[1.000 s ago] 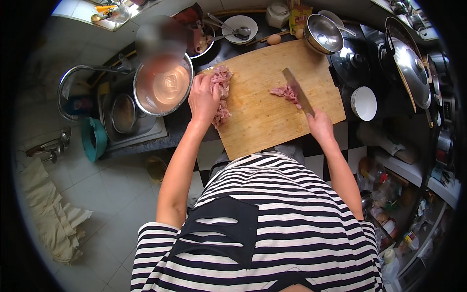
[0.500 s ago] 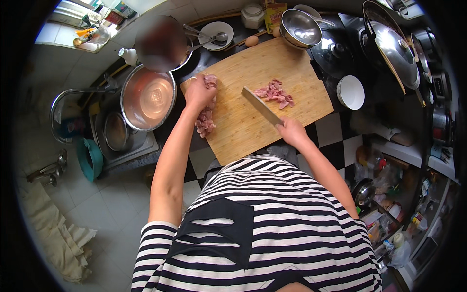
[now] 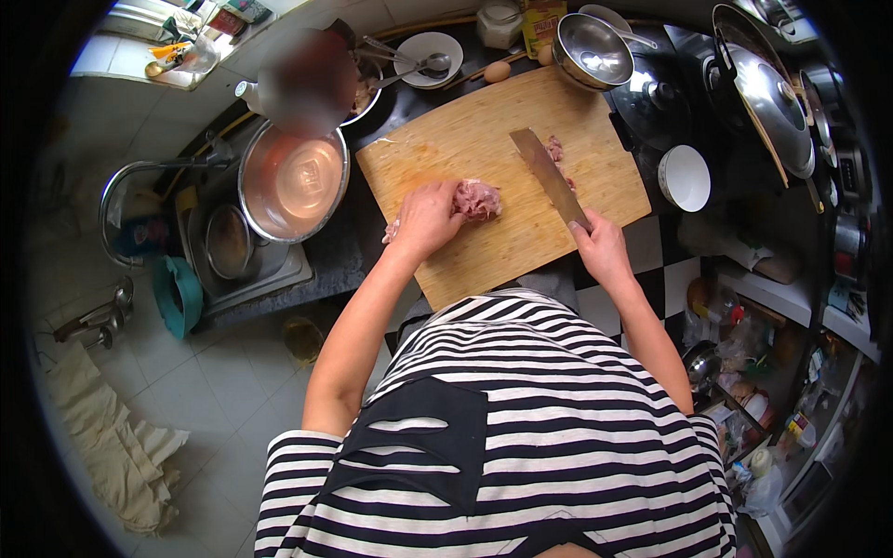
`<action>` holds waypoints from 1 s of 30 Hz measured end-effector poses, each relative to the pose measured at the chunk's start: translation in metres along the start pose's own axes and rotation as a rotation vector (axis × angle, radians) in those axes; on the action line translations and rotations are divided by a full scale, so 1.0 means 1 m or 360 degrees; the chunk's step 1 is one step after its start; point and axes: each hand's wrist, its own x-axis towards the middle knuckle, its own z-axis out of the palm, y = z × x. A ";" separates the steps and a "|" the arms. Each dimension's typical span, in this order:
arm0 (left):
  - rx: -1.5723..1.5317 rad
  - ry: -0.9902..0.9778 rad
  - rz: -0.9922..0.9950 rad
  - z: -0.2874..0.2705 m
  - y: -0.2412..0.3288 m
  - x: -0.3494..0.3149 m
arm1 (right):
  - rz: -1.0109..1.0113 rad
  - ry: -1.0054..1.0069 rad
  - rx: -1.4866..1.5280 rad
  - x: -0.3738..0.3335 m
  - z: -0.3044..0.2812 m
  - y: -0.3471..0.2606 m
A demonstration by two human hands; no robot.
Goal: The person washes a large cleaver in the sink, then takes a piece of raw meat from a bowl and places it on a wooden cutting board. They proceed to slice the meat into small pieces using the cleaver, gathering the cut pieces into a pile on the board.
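Note:
A clump of raw pink meat (image 3: 478,200) lies on the wooden cutting board (image 3: 502,246), left of its middle. My left hand (image 3: 428,219) is closed over that clump, and some meat also shows at the wrist side. My right hand (image 3: 603,246) grips a cleaver (image 3: 547,175) by its handle, which the fingers mostly cover. The broad blade slants away to the upper left over the right half of the board. Beyond the blade, small meat pieces (image 3: 555,149) peek out; the blade hides the others.
Left of the board stands a large metal basin (image 3: 249,191) near the sink (image 3: 270,274). Along the back are a white bowl with spoons (image 3: 423,46), an egg (image 3: 498,72) and a steel bowl (image 3: 567,70). A white bowl (image 3: 684,179) stands at right.
My left hand has gathered the meat from the board's left edge and moved it right and nearer to me. The cleaver has shifted right, over the small pieces.

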 end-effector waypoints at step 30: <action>0.0236 -0.0070 -0.0094 0.015 0.005 0.006 | -0.0120 -0.0047 -0.0225 -0.012 0.030 -0.003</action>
